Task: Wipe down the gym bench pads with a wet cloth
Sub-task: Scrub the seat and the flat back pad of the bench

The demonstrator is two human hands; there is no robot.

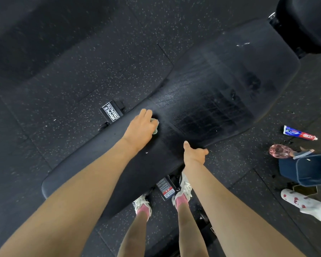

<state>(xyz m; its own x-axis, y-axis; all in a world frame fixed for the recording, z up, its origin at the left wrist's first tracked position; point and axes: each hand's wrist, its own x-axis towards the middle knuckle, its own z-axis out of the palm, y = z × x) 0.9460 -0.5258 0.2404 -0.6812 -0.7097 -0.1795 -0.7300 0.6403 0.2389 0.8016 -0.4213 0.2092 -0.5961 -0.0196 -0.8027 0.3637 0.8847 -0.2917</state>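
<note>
The left grip point(140, 127) is clenched around a bunched green cloth point(155, 127) and presses it onto the bench pad point(159, 164), close to the pad's far long edge and about midway along its length. The right grip point(194, 155) grasps the pad's near long edge, thumb on top and fingers curled over the side, which likely steadies the person leaning over it.

The step in hand looks like the wiping stroke itself. The pad's right stretch carries a wet sheen point(202, 97), while the stretch toward its left end looks dull and dry. The work therefore appears roughly half done, with the cloth at the border between the two.

To do it well, the person would likely spread the cloth flatter under the palm, since a tight wad touches little surface. Strokes should run across the pad from far edge to near edge, each overlapping the last, working toward the dry left end. The rounded edges and corners deserve a pass too. The right grip needs to come off the near edge at some point so the spot beneath it gets wiped. Drips may reach the floor point(63, 80), where a tube point(300, 133) and a bag point(308, 169) lie off the pad's right end.
</note>
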